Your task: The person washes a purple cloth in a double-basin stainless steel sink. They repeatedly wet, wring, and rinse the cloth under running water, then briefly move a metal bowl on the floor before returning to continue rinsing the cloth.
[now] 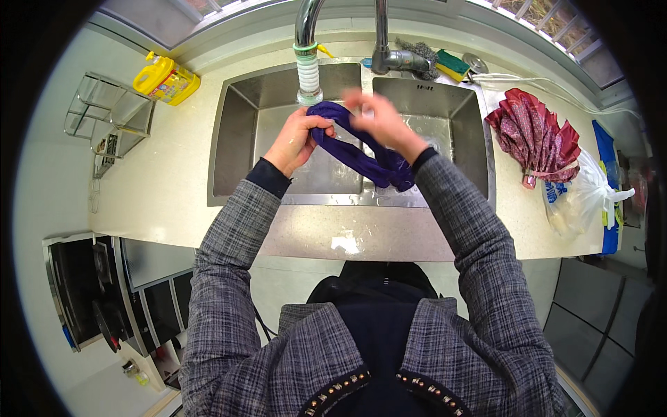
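Observation:
Between my hands, a dark purple cloth (pixel 346 159) hangs in a loop over the double-bowl stainless steel sink (pixel 237 140). My left hand (pixel 302 136) pinches its upper left end between thumb and fingers, close below the faucet's white ribbed extension (pixel 308 73). The far end of the cloth droops by the divider and the sink's front rim. My right hand (pixel 383 120) is blurred at the cloth's upper right side, its fingers curled. Whether those fingers grip the fabric cannot be made out.
A yellow pump bottle (pixel 167 81) and a wire rack (pixel 112 114) stand on the left. Behind the right bowl lie a steel scourer (pixel 421 54) and a green-yellow sponge (pixel 452 65). A folded red umbrella (pixel 536 133) and a tied white plastic bag (pixel 578 198) rest on the right counter.

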The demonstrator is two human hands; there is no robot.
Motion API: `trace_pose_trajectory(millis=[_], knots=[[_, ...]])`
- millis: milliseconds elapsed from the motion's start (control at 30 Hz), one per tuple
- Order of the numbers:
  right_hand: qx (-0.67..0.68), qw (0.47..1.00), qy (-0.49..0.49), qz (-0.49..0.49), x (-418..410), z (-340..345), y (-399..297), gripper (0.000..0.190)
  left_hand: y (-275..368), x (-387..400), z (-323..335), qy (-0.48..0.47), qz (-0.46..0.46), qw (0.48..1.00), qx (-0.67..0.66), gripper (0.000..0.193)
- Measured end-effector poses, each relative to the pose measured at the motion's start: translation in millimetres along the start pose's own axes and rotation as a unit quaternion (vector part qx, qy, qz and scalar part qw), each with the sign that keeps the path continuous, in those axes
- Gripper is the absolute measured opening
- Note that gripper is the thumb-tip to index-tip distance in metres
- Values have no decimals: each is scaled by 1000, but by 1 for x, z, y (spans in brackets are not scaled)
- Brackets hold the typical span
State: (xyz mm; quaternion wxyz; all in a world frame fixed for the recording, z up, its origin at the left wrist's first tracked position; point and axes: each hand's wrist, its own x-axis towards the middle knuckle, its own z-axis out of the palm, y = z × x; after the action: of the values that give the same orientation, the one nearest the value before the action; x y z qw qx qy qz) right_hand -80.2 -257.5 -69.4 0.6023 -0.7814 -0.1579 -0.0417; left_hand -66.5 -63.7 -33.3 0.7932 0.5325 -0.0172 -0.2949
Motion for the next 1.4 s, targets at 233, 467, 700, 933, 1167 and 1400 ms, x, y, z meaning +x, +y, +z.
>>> trace_pose_trajectory(millis=[233, 467, 700, 933, 1167, 1400], knots=[[-73, 989, 23, 123, -46, 7, 56, 18, 8, -12, -21, -43, 8, 998, -46, 22], [374, 910, 128, 127, 14, 20, -39, 16, 44, -39, -43, -5, 2, 995, -100, 24], [504, 838, 156, 140, 15, 78, -34, 30, 13, -19, -67, 9, 6, 976, -217, 27], [141, 973, 172, 59, -16, 135, -25, 24, -48, 24, -84, 88, -154, 971, -158, 31], [-252, 920, 189, 232, 0, 141, 13, 43, -84, 43, -72, 165, -126, 969, -136, 31], [-246, 898, 140, 336, 12, 124, 37, 26, -81, 28, -78, 128, -139, 980, -65, 33]])
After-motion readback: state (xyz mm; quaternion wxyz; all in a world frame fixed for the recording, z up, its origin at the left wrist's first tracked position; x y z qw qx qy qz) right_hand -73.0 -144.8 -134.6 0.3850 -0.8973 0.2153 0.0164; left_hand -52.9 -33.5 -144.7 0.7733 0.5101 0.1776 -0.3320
